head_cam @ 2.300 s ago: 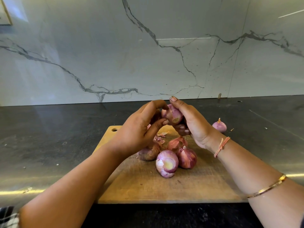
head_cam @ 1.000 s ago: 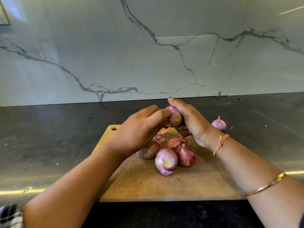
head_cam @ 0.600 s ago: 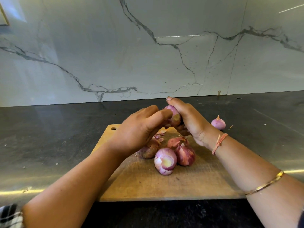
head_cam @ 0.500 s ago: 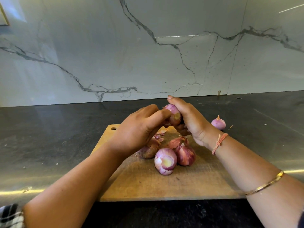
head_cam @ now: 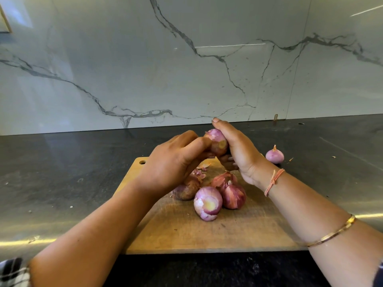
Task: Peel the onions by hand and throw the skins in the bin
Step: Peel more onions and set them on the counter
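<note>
Lowered, left hand (head_cam: 172,162), right hand (head_cam: 238,150) grip one onion (head_cam: 216,140) — stray onion (head_cam: 274,155) apart.

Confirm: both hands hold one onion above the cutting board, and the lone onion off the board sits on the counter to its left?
Wrong side: the head view shows the lone onion on the counter to the cutting board's right. The left hand and right hand hold a part-peeled onion above it.

Held onion (head_cam: 216,141): part-peeled, gripped by right hand (head_cam: 238,154), pinched by left hand (head_cam: 174,162), above board (head_cam: 207,235) far end.
Mid-board cluster: brown onion (head_cam: 185,191) left; cut onion (head_cam: 207,203) near, part-peeled; red onion (head_cam: 234,196) right, unpeeled.
Peeled onion (head_cam: 274,155): counter (head_cam: 62,172), far right.
Skins (head_cam: 200,172): scraps behind cluster.
</note>
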The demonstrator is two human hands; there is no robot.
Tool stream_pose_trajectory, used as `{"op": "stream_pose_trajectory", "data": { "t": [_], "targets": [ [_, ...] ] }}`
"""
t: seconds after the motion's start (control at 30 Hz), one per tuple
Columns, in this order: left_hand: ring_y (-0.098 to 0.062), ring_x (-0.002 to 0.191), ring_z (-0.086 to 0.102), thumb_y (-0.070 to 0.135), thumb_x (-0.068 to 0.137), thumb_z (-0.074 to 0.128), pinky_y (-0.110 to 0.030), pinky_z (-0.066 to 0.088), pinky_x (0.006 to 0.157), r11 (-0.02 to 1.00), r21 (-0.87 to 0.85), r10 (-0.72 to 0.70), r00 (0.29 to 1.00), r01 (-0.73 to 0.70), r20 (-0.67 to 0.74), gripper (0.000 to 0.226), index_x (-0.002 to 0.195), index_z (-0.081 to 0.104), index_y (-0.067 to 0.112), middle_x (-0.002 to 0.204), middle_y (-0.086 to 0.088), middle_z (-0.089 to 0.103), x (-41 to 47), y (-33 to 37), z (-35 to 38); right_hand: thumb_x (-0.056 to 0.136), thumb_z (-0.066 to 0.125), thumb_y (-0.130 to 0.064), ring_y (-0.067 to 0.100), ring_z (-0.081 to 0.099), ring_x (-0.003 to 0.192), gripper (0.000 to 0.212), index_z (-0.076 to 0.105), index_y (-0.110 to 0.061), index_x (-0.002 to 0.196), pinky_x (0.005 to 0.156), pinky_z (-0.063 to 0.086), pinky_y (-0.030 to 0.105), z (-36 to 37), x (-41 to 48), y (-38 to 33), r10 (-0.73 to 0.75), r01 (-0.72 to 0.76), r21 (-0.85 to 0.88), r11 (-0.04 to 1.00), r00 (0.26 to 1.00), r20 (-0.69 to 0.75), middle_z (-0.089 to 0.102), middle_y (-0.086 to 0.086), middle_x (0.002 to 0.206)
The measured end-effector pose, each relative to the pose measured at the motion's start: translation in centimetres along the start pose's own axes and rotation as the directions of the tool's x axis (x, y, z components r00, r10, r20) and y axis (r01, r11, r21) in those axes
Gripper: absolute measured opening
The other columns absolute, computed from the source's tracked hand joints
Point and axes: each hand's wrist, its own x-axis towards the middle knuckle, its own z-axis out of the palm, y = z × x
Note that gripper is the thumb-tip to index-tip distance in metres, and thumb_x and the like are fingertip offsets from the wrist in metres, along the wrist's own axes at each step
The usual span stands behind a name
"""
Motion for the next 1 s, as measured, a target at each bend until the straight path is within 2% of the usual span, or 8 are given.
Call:
{"op": "stream_pose_trajectory", "data": {
  "t": [0.07, 0.2, 0.37, 0.47, 0.6, 0.77, 0.87, 1.0],
  "targets": [
    [-0.008, 0.073, 0.049, 0.042, 0.093, 0.044, -0.026, 0.045, 0.049, 0.997, -0.018, -0.072, 0.997, 0.072, -0.016, 0.023, 0.104, 0.043, 0.021, 0.089, -0.002, 0.060, 0.0, 0.1, -0.1, 0.097, 0.037, -0.051, 0.006, 0.039, 0.039, 0.051, 0.060, -0.010, 0.078, 0.039, 0.028, 0.013, -0.1, 0.1, 0.1, -0.014, 0.013, 0.058, 0.998, 1.000, 0.021, 0.046, 0.006, 0.055],
    [0.000, 0.071, 0.049, 0.055, 0.088, 0.047, -0.007, 0.037, 0.054, 0.963, -0.090, -0.259, 0.964, 0.252, -0.062, 0.036, 0.104, 0.044, 0.023, 0.096, 0.009, 0.056, 0.0, 0.3, -0.3, 0.098, 0.035, -0.050, 0.006, 0.041, 0.047, 0.052, 0.067, -0.013, 0.081, 0.043, 0.030, 0.017, -0.1, 0.4, 0.2, -0.054, 0.052, 0.069, 0.996, 0.998, 0.025, 0.055, 0.003, 0.058],
    [-0.006, 0.078, 0.061, 0.035, 0.084, 0.066, -0.019, 0.052, 0.066, 0.869, -0.262, -0.456, 0.885, 0.419, -0.099, 0.030, 0.107, 0.056, 0.018, 0.097, 0.010, 0.058, -0.1, 0.7, -0.2, 0.084, 0.047, -0.057, 0.018, 0.047, 0.058, 0.056, 0.061, -0.005, 0.099, 0.051, 0.033, 0.024, 0.0, 1.0, 0.9, -0.112, 0.107, 0.078, 0.991, 0.992, 0.061, 0.054, 0.013, 0.075],
    [-0.004, 0.082, 0.063, 0.027, 0.081, 0.067, -0.013, 0.051, 0.070, 0.815, -0.336, -0.532, 0.839, 0.471, -0.114, 0.025, 0.103, 0.058, 0.021, 0.095, 0.010, 0.062, 0.2, 1.1, -0.3, 0.079, 0.049, -0.053, 0.012, 0.050, 0.057, 0.061, 0.055, -0.002, 0.113, 0.052, 0.034, 0.025, 0.0, 1.2, 1.0, -0.126, 0.118, 0.112, 0.987, 0.990, 0.067, 0.059, 0.007, 0.077],
    [0.001, 0.083, 0.063, 0.014, 0.081, 0.069, -0.009, 0.049, 0.070, 0.706, -0.489, -0.630, 0.770, 0.513, -0.102, 0.023, 0.097, 0.058, 0.025, 0.092, 0.009, 0.065, 0.5, 1.8, -0.4, 0.078, 0.051, -0.043, 0.013, 0.050, 0.056, 0.032, 0.050, -0.015, 0.094, 0.054, 0.033, 0.028, 0.1, 1.1, 1.1, -0.138, 0.120, 0.203, 0.972, 0.987, 0.079, 0.057, 0.006, 0.081],
    [0.003, 0.077, 0.065, 0.009, 0.081, 0.068, -0.011, 0.050, 0.069, 0.616, -0.591, -0.690, 0.719, 0.520, -0.087, 0.025, 0.091, 0.057, 0.030, 0.084, 0.013, 0.066, 0.7, 2.2, -0.4, 0.081, 0.053, -0.032, 0.007, 0.053, 0.054, 0.022, 0.048, -0.014, 0.093, 0.050, 0.038, 0.022, 0.2, 0.9, 1.0, -0.149, 0.110, 0.289, 0.951, 0.982, 0.115, 0.055, 0.008, 0.086],
    [0.004, 0.073, 0.064, 0.006, 0.081, 0.067, -0.009, 0.049, 0.065, 0.608, -0.592, -0.701, 0.708, 0.528, -0.089, 0.029, 0.091, 0.055, 0.031, 0.082, 0.014, 0.065, 0.7, 2.3, -0.5, 0.098, 0.046, -0.020, 0.005, 0.055, 0.059, 0.009, 0.049, -0.015, 0.091, 0.050, 0.042, 0.017, 0.2, 0.9, 1.1, -0.151, 0.108, 0.299, 0.948, 0.981, 0.122, 0.054, 0.009, 0.091],
    [0.003, 0.066, 0.061, 0.006, 0.081, 0.067, -0.007, 0.045, 0.060, 0.644, -0.549, -0.687, 0.718, 0.533, -0.110, 0.031, 0.093, 0.052, 0.030, 0.077, 0.013, 0.062, 0.7, 2.3, -0.6, 0.099, 0.041, -0.019, 0.012, 0.054, 0.069, 0.008, 0.048, -0.015, 0.097, 0.051, 0.042, 0.018, 0.1, 0.9, 1.2, -0.161, 0.117, 0.281, 0.953, 0.977, 0.141, 0.053, 0.012, 0.100]
  ]
}}
